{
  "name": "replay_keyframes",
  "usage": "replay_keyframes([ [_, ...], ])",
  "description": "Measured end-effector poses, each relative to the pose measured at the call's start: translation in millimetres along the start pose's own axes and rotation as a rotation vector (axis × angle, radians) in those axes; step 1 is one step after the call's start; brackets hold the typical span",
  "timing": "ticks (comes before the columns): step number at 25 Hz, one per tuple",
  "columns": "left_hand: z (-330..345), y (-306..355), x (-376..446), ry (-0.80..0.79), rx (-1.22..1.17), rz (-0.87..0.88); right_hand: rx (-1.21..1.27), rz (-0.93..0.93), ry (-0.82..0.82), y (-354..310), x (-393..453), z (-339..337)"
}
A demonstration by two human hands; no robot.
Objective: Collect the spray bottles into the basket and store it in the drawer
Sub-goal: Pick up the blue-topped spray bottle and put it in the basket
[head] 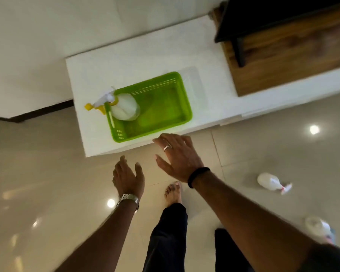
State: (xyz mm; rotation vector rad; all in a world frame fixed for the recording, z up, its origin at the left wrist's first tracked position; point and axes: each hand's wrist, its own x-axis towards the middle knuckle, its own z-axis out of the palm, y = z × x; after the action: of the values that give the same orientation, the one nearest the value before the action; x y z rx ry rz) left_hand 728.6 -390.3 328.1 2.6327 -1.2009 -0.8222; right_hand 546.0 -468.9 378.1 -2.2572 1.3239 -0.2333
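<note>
My left hand (128,178) and right hand (178,157) are both spread open and empty, the right just short of the green basket (166,112) on the white ledge (143,55). One spray bottle (118,106) lies inside it, another (271,182) on the floor to my right. No labels are readable.

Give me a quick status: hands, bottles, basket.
Left hand and right hand open, empty. One yellow-trigger bottle in green basket on white ledge. Two bottles on floor. Nothing blocking.
</note>
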Motion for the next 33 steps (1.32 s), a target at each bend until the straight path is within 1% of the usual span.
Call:
replay_keyframes([
  [2,23,9,-14,-0.251,0.088,0.081,-0.050,0.148,-0.165,25,-54,6],
  [4,47,31,-31,-0.508,0.173,0.177,-0.054,0.358,-0.298,55,-114,10],
  [5,60,48,-42,-0.573,0.249,0.252,-0.042,0.462,-0.329,73,-147,9],
  [8,100,117,-82,-0.581,0.396,0.490,0.031,0.698,-0.304,126,-247,1],
  [11,144,186,-133,-0.602,0.475,0.663,0.067,0.860,-0.227,175,-338,-9],
  [14,201,245,-207,-0.634,0.556,0.837,0.065,1.059,-0.183,219,-436,-18],
  [17,260,287,-291,-0.692,0.632,0.990,0.126,1.255,-0.131,254,-534,-21],
  [22,359,324,-422,-0.802,0.777,1.247,0.207,1.486,-0.038,297,-661,-10],
  [26,435,344,-510,-0.881,0.933,1.336,0.353,1.646,0.027,326,-735,9],
  [30,487,361,-563,-0.919,1.019,1.408,0.525,1.804,0.124,353,-770,24],
  [33,519,366,-581,-0.937,1.086,1.451,0.668,1.879,0.233,373,-778,36],
])
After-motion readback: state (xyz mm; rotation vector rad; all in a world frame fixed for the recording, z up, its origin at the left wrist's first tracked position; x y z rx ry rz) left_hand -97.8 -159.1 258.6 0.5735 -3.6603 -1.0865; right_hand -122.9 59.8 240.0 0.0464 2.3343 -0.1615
